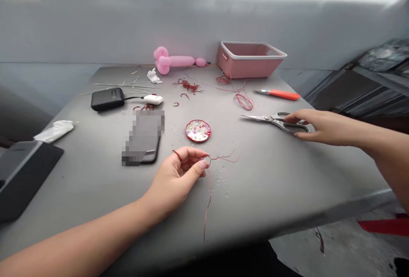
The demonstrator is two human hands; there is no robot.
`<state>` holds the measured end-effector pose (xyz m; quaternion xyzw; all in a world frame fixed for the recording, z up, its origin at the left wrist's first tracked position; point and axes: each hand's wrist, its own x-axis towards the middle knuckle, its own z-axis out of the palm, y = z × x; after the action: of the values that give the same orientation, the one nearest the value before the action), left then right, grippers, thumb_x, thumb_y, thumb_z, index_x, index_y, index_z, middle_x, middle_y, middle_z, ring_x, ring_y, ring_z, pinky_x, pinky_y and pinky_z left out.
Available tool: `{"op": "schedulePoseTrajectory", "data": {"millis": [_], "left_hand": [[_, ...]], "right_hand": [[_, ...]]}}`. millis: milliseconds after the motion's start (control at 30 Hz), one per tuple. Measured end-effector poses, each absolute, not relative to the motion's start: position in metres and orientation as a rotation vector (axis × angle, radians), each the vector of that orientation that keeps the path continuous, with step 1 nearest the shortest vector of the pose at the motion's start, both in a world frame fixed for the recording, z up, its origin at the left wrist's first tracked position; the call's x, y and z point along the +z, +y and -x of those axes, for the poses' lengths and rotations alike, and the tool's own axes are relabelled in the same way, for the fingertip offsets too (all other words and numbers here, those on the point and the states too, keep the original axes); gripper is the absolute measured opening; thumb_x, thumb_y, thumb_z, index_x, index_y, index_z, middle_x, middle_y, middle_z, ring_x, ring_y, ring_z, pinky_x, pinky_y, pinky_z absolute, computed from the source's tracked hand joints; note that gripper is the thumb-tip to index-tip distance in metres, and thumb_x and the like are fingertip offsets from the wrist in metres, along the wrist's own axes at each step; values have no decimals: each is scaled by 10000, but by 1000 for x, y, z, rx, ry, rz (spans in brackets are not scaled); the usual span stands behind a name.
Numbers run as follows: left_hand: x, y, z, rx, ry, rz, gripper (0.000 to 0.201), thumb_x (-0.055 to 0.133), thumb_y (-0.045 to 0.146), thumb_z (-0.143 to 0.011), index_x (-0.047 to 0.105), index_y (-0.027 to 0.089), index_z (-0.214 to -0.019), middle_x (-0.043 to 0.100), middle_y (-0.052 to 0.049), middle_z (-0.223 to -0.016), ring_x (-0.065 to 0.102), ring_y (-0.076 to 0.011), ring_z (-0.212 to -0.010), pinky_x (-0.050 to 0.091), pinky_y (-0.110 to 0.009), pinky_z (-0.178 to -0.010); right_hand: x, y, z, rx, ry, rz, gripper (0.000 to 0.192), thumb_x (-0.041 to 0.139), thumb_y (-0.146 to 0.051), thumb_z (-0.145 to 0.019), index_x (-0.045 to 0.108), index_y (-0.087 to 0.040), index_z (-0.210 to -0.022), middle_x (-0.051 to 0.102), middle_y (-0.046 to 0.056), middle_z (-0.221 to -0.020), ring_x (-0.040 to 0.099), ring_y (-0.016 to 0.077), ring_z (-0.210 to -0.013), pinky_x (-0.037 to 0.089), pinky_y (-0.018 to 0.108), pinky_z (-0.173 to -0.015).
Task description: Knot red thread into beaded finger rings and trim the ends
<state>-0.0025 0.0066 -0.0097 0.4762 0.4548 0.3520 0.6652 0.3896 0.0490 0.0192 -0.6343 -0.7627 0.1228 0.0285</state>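
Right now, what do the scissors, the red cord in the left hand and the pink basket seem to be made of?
Scissors: bare metal throughout, probably steel; blades and handles share a grey shine.
Red cord: thin thread or fine string, matte; it bends loosely over the table. The left hand pinches it.
Pink basket: likely plastic; smooth moulded walls, pale rim.

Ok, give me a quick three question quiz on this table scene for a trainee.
1. True or false: the left hand pinches a red thread.
2. What does the right hand rest on? A) orange knife B) scissors C) pink basket
3. Fill in: the round bead dish lies between the phone and the ____.

Key: 1 true. 2 B, the scissors on the table; the orange knife and pink basket lie farther back. 3 scissors.
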Motion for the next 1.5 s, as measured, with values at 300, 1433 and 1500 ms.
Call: {"op": "schedulePoseTrajectory", "data": {"millis": [300,1433,1500], "left_hand": [[-10,8,3,821,1024,-1052,319,782,387,-758,640,164,-936,670,-13,-836,649,-128,-759,538,-316,-807],[-14,7,4,1174,982,-1293,117,737,172,-801,630,191,-845,653,27,-823,659,-81,-769,554,-156,-702],[-17,8,4,1192,963,-1343,110,727,150,-805,638,193,-850,659,23,-837,659,-83,-795,559,-154,-727]], "right_hand": [[21,76,-407,265,-2424,1881,263,633,-258,-807,716,-209,-1052,688,162,-1108,662,229,-932,488,302,-717],[-12,31,-243,-331,-2379,1122,504,570,-680,-809,442,-200,-725,548,9,-642,485,133,-518,351,266,-470],[-15,29,-245,-338,-2399,1151,495,595,-665,-798,436,-202,-722,552,2,-641,497,131,-520,350,262,-468]]}}
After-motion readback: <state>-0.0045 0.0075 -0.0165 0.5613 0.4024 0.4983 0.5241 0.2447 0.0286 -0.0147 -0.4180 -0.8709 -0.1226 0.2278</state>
